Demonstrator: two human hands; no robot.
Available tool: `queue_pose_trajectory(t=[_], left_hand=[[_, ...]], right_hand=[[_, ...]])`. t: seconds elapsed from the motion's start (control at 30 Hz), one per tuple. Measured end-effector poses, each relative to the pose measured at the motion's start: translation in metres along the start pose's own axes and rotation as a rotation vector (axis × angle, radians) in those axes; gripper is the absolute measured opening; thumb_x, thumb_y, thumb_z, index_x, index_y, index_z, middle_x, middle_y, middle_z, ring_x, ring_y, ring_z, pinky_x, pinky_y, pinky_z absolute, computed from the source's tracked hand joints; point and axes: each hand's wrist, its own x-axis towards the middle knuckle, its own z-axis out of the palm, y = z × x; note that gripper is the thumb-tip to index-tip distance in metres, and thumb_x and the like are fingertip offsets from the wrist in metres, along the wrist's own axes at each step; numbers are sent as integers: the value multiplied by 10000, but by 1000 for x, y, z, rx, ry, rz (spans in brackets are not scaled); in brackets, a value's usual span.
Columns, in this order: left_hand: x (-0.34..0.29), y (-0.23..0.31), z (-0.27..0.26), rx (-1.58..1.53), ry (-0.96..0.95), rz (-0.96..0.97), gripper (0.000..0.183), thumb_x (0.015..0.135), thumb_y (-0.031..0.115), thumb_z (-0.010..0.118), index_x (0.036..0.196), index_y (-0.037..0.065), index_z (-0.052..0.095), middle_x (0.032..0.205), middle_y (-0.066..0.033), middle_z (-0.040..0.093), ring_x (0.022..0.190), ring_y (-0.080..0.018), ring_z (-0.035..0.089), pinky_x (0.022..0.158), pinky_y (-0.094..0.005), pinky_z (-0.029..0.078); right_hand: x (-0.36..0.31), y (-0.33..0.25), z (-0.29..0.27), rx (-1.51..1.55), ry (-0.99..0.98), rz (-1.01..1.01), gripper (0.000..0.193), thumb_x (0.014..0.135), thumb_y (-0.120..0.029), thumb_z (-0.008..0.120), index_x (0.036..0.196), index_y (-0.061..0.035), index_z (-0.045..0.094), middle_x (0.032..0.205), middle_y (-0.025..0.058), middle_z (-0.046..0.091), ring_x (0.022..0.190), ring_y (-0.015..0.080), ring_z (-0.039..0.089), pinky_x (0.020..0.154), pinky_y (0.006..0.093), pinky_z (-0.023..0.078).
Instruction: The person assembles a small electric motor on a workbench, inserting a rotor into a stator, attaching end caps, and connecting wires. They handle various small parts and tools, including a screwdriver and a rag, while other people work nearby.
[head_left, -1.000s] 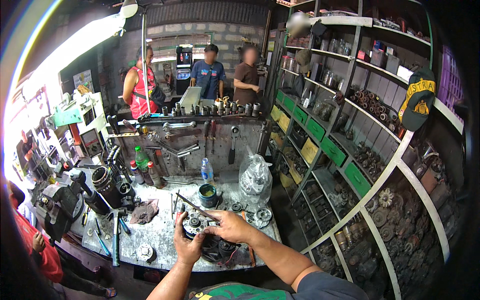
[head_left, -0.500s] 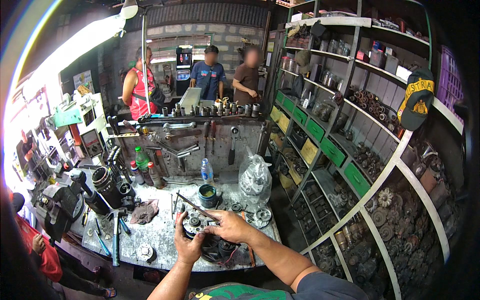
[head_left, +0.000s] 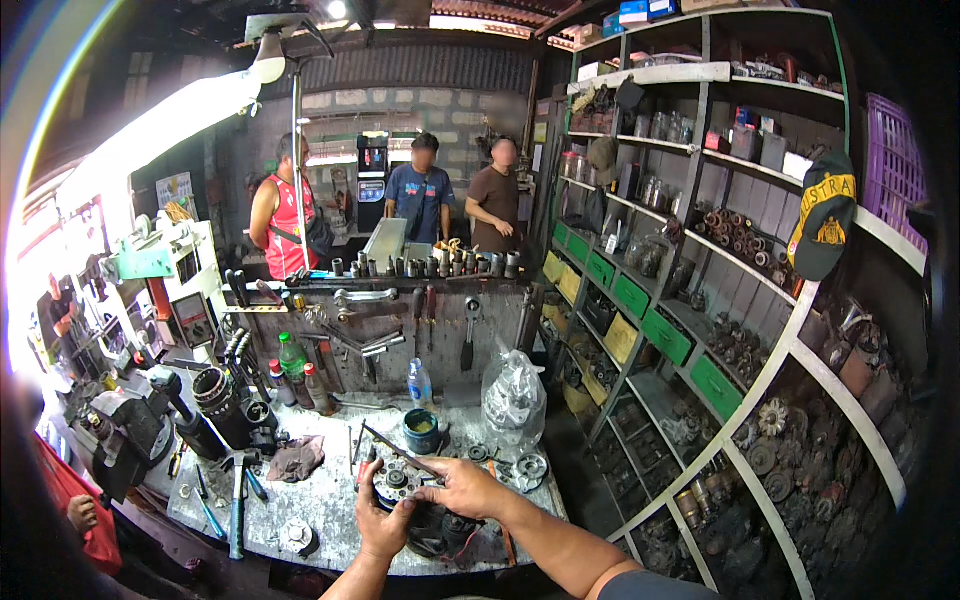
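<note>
Almost nothing has changed since the earlier pictures. Both hands stay on the round metal part [head_left: 398, 482], which sits at the near edge of the counter [head_left: 330, 500]. The left hand [head_left: 383, 522] still cups it from below, fingers curled around its near side. The right hand [head_left: 462, 488] still lies over its right side, gripping it. A dark motor piece [head_left: 440, 530] rests just below the hands. The small green tub [head_left: 421, 431] stays a little farther back, and the three people [head_left: 420, 190] still stand far off.
</note>
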Motion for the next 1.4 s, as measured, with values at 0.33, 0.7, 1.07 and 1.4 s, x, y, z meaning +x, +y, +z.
queue_pose_trajectory(t=[0.33, 0.7, 1.07, 1.4], left_hand=[[-2, -8, -2, -53, -1, 3, 972, 892, 471, 921, 1568, -67, 474, 1479, -191, 566, 1365, -271, 569, 1199, -421, 431], [5, -4, -8, 41, -61, 25, 853, 903, 349, 842, 1557, -84, 506, 1510, -244, 575, 1418, -311, 560, 1228, -442, 419], [4, 0, -5, -64, -84, -55, 924, 950, 406, 886, 1610, -57, 433, 1431, -183, 630, 1320, -241, 624, 1156, -390, 486], [1, -18, -14, -65, -86, -40, 1133, 864, 448, 952, 1687, -26, 334, 1562, -231, 554, 1466, -291, 543, 1246, -428, 411]], right_hand=[[-1, 1, 2, 57, 5, 22, 605, 995, -286, 823, 1532, -81, 637, 1390, 226, 741, 1264, 330, 739, 1067, 401, 550], [0, -2, 3, 85, 29, 29, 584, 960, -201, 858, 1483, -25, 669, 1288, 227, 787, 1144, 206, 747, 1010, 380, 573], [6, -11, -6, 162, -58, 134, 527, 949, -102, 867, 1432, 26, 697, 1278, 125, 806, 1144, 106, 664, 1014, 328, 565], [-10, -5, -10, 272, 181, 1, 543, 965, -104, 856, 1461, 16, 671, 1349, 127, 756, 1251, 189, 677, 1065, 358, 556]])
